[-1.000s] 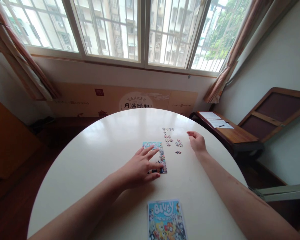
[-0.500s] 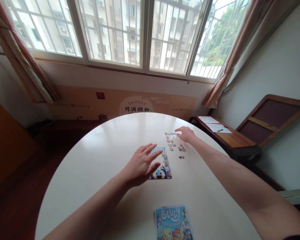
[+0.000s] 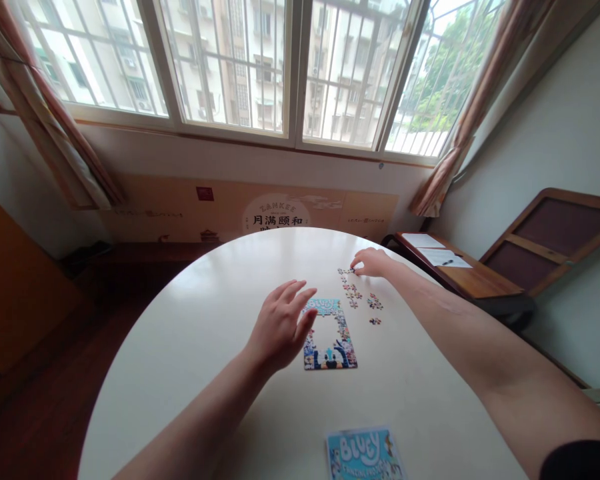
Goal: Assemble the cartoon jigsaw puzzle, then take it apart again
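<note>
My right hand reaches to the far side of the round white table. Its thumb and fingertips close on a small jigsaw piece at the right end of a short row of pieces. My left hand hovers with fingers spread, holding nothing, over the left edge of a partly assembled jigsaw puzzle. The puzzle has a filled border, a blue dog's head at the bottom and a gap in its middle. Between the puzzle and my right hand lie several loose jigsaw pieces.
More loose pieces and a single one lie to the right. A blue "Bluey" picture sheet is at the near edge of view. Beyond the table stand a wooden desk with papers and a pen, and barred windows.
My right hand's fingers have come down and closed at the end of the piece row. The left hand has shifted left off the puzzle, uncovering more of it. The view has tilted slightly.
</note>
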Tool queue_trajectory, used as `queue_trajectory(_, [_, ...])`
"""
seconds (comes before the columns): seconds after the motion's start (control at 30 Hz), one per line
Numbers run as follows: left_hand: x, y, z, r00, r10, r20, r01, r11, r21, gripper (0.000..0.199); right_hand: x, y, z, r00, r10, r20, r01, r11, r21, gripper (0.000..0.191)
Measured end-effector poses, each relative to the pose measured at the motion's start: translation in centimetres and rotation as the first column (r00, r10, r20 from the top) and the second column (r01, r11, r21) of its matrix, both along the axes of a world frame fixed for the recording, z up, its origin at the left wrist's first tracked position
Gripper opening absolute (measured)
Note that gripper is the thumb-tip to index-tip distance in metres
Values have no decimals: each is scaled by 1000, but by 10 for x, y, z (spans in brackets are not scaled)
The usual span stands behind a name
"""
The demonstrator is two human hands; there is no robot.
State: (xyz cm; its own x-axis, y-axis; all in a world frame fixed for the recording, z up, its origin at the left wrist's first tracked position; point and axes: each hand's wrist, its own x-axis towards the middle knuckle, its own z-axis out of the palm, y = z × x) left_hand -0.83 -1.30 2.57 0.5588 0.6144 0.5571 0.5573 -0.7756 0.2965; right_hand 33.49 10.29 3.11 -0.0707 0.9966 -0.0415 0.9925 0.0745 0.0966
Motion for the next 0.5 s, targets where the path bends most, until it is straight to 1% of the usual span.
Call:
queue_trajectory(0.13, [0,-1,1,1000,-17,-24,16,1000,-23,45,-3,2,6,999,44,7,-44,999,-15,23])
queue_trajectory(0.23, [0,-2,1,998,-19,-52,15,998,-63,48,-5,5,9,999,49,-1,-49,998,-44,22])
queue_trajectory(0.37, [0,-2,0,998,-10,-60,6,997,-81,50,-5,15,12,998,34,-44,-40,990,-137,26])
queue_trajectory(0.5, [1,-2,0,996,-5,-86,-2,997,-81,48,-5,23,16,994,15,-108,-40,970,-238,31])
